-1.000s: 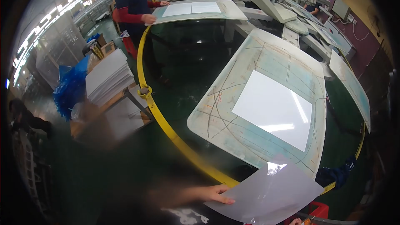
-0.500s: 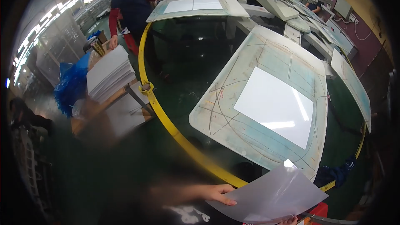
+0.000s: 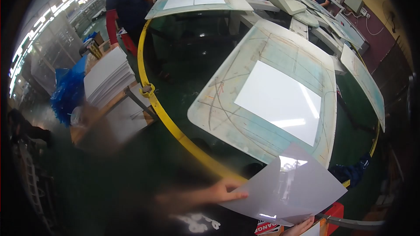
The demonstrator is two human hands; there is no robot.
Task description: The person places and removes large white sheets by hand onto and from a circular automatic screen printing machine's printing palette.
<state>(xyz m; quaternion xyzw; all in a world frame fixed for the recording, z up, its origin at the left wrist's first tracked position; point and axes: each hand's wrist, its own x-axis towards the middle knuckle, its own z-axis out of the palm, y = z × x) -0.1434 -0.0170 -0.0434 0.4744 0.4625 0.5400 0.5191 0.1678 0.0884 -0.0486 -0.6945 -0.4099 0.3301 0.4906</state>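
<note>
My left hand [image 3: 225, 191] grips the left edge of a glossy white sheet [image 3: 293, 190] held low in front of me. My right hand [image 3: 299, 227] holds the same sheet from below at its near edge, only fingertips showing at the frame's bottom. The sheet curls upward, its far corner overlapping the near edge of a worn, marked pallet board [image 3: 232, 105]. Another white sheet [image 3: 278, 100] lies flat on that board.
A yellow guard rail [image 3: 164, 120] curves around the machine. A stack of white sheets [image 3: 107, 76] rests on a table at left. A co-worker in dark top and red sleeves [image 3: 124, 4] stands beyond it, beside another pallet [image 3: 194, 2]. More pallets stand at right [image 3: 363, 83].
The sheet in my hands has lifted and curled higher toward the pallet. The co-worker has turned from the far pallet toward the paper stack.
</note>
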